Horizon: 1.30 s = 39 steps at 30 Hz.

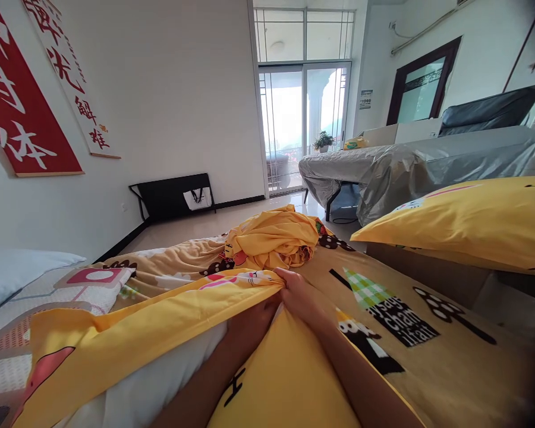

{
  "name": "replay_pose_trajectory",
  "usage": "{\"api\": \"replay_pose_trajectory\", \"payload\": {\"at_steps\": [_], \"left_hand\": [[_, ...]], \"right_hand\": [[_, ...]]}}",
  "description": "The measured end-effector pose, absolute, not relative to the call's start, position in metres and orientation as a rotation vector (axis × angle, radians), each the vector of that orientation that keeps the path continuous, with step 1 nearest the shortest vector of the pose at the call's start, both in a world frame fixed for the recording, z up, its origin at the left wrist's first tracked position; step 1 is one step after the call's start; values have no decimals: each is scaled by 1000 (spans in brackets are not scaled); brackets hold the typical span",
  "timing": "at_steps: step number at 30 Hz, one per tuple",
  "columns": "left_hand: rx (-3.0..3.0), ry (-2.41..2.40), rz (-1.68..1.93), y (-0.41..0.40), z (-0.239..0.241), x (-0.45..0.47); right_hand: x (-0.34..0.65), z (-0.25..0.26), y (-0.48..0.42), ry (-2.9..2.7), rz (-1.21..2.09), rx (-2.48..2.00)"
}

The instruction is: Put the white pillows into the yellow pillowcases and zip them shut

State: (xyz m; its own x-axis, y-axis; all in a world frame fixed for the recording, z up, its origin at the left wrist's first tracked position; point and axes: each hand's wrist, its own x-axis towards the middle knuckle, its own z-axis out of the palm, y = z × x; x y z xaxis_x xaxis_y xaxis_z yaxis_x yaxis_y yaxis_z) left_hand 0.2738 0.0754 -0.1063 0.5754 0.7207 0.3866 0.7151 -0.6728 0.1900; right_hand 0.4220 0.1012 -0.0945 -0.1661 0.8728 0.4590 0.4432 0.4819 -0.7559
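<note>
Since the yellow cover (129, 339) seemed light and limp, the right hand (296, 294) aptly pinched its edge, the left hand (261, 312) half-hidden, grip unclear.

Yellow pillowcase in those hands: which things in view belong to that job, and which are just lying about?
Part of it:
yellow pillowcase
white pillow showing in its opening
left hand
right hand

Seemingly just about:
pale blue pillow
potted plant
red hanging scroll
white bag

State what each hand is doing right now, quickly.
Left hand: partly hidden by the yellow pillowcase; grip cannot be told.
Right hand: closed, holding the pillowcase.
</note>
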Motion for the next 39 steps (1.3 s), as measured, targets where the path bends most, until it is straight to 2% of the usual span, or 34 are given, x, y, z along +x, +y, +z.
{"api": "replay_pose_trajectory", "payload": {"at_steps": [8, 20, 39], "left_hand": [[2771, 1415, 827, 78, -109, 276], [2894, 1361, 725, 77, -113, 270], [2835, 1364, 732, 76, -110, 269]], "right_hand": [[420, -96, 103, -1842, 443, -1172], [422, -109, 113, -1905, 308, -1263], [418, -105, 110, -1832, 450, -1222]]}}
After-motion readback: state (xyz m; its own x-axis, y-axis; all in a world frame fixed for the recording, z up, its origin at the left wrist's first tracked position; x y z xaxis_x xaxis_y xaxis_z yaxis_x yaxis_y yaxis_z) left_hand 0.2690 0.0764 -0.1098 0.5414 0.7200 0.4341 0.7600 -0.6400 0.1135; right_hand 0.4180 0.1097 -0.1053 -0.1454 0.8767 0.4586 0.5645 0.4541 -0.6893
